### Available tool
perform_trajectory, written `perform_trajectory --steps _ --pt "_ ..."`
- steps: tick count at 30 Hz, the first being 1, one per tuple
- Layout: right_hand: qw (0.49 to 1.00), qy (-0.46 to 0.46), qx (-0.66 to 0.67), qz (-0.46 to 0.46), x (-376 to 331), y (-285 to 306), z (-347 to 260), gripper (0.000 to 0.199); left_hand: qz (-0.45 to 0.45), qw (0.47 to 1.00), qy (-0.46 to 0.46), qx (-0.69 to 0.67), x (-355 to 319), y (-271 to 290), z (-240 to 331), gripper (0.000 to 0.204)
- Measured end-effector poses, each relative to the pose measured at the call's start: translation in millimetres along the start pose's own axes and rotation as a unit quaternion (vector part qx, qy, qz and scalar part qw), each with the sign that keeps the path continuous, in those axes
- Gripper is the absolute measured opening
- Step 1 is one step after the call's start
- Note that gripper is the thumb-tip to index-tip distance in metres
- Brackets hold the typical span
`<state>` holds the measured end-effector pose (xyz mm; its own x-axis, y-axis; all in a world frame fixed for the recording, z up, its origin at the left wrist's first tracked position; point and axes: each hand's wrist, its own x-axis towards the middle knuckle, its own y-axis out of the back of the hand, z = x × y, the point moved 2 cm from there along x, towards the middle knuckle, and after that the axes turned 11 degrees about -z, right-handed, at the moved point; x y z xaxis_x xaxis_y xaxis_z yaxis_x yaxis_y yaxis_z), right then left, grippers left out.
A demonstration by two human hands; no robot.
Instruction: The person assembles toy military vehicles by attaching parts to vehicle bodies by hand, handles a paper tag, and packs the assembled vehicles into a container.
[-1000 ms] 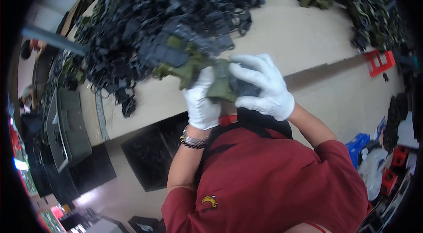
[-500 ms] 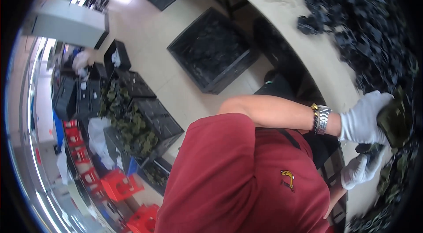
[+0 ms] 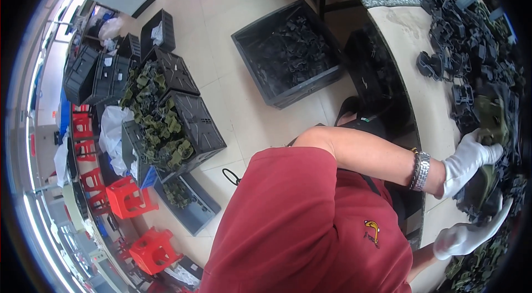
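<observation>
While the left hand (image 3: 471, 162) is gripping an olive-green molded part (image 3: 492, 118) over the worktable (image 3: 402, 35), the right hand (image 3: 470, 236) is extending fingers nearby, its hold unclear. A yellow emblem (image 3: 371, 230) is marking the red shirt (image 3: 288, 210).

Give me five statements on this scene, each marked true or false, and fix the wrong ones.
1. The left hand is against a green part. True.
2. The right hand is bare. False: the right hand wears a white glove.
3. The silver watch is on the left wrist. True.
4. The shirt is blue. False: the shirt is dark red.
5. The stool nearest the grey tray is green. False: that stool is red, beside the grey tray.
</observation>
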<state>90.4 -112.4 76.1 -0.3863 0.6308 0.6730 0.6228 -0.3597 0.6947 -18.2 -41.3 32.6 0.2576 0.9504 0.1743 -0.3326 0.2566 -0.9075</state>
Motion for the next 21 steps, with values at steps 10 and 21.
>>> perform_trajectory --steps 10,21 --pt "0.994 -0.050 0.014 0.098 14 -21 -1 0.082 0.064 0.922 0.232 -0.303 -36 -5 -24 0.057" --pt "0.981 0.024 0.145 0.129 27 -20 24 0.073 0.104 0.944 0.193 -0.248 -25 -19 -1 0.052"
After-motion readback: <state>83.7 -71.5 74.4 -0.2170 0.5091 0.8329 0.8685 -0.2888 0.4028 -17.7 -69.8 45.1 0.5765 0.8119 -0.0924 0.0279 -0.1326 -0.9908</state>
